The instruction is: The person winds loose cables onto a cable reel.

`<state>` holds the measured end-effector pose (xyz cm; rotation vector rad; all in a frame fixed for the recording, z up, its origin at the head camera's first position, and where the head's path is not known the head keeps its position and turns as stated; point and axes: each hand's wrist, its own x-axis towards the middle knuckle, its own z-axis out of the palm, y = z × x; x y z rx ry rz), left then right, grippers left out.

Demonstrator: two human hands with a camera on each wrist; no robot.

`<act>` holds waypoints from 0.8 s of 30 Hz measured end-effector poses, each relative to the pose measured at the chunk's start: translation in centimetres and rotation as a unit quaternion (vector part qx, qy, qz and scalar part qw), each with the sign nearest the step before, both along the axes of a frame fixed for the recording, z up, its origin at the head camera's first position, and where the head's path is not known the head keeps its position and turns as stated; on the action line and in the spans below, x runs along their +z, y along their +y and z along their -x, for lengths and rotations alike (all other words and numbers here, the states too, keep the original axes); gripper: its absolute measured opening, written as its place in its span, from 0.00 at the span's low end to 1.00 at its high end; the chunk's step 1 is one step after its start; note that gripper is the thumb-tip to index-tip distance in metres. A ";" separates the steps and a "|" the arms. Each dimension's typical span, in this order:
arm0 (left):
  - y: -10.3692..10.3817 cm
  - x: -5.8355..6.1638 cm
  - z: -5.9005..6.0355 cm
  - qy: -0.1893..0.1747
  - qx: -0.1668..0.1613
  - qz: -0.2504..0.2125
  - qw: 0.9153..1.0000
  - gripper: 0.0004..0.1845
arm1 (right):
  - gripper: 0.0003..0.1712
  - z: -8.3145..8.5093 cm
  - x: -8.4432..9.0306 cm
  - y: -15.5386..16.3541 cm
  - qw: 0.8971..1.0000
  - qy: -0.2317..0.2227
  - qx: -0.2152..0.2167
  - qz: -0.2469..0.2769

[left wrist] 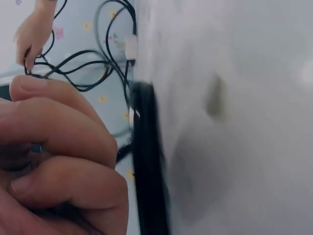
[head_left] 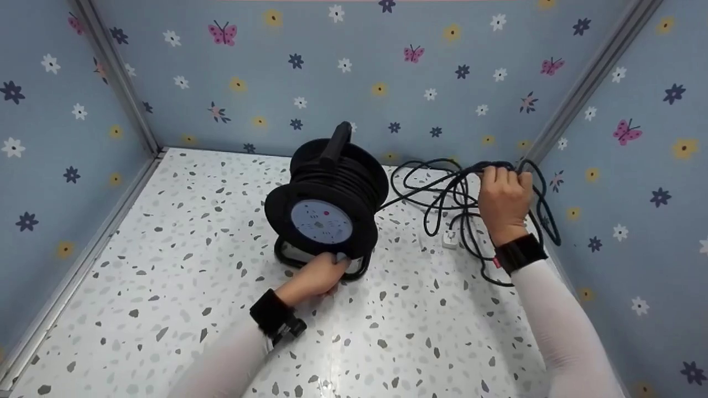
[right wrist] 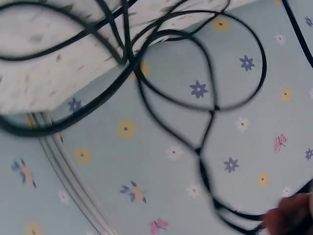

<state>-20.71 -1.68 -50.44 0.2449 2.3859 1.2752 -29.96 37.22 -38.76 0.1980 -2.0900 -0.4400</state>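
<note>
A black cable reel [head_left: 279,213] with a round grey socket face [head_left: 321,221] stands on its tube frame, carry handle [head_left: 336,145] on top. At the lower rim of its front disc, my left hand [head_left: 315,276] holds a small greyish knob. Its curled fingers fill the left wrist view, where the knob is mostly hidden. To the right, my right hand [head_left: 504,199] grips a bundle of loose black cable [head_left: 433,232], raised above the floor. One strand runs from there to the reel. In the right wrist view only the fingertips [right wrist: 288,215] show, beside hanging loops.
A white plug [head_left: 449,239] lies below the cable loops on the speckled white floor [head_left: 182,276]. Flowered blue wall panels [head_left: 354,72] enclose the floor at the back, left and right. A small red tag [head_left: 496,262] shows near the right wristband.
</note>
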 end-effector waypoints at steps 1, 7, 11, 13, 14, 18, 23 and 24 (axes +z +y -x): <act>0.0 0.1 0.0 0.003 0.002 0.001 1.000 0.31 | 0.14 -0.2 -0.3 0.1 0.997 -0.061 -0.035 0.014; -1.0 -0.3 0.2 -0.005 0.012 0.009 1.000 0.29 | 0.14 -1.0 -2.7 3.2 0.895 -0.441 -0.071 -0.012; -1.7 -0.7 0.5 -0.008 0.015 0.005 1.000 0.30 | 0.21 -1.4 -3.5 5.1 0.894 -0.443 0.013 -0.058; -1.8 -0.8 0.6 -0.014 0.019 0.004 1.000 0.29 | 0.22 -1.7 -3.4 5.6 0.903 -0.420 0.063 -0.056; -1.9 -0.8 0.6 -0.016 0.022 0.005 1.000 0.28 | 0.22 -1.9 -3.2 5.6 0.908 -0.406 0.086 -0.054; -2.2 -0.8 0.6 -0.013 0.036 0.013 0.999 0.27 | 0.22 -2.6 -1.7 4.7 0.910 -0.380 0.167 -0.023; -2.3 -0.6 0.7 -0.011 0.037 0.021 0.999 0.30 | 0.23 -3.4 -0.2 3.1 0.840 -0.493 0.188 0.129; -2.3 -0.6 0.7 -0.013 0.037 0.021 0.999 0.30 | 0.24 -3.4 -0.1 2.8 0.823 -0.512 0.184 0.160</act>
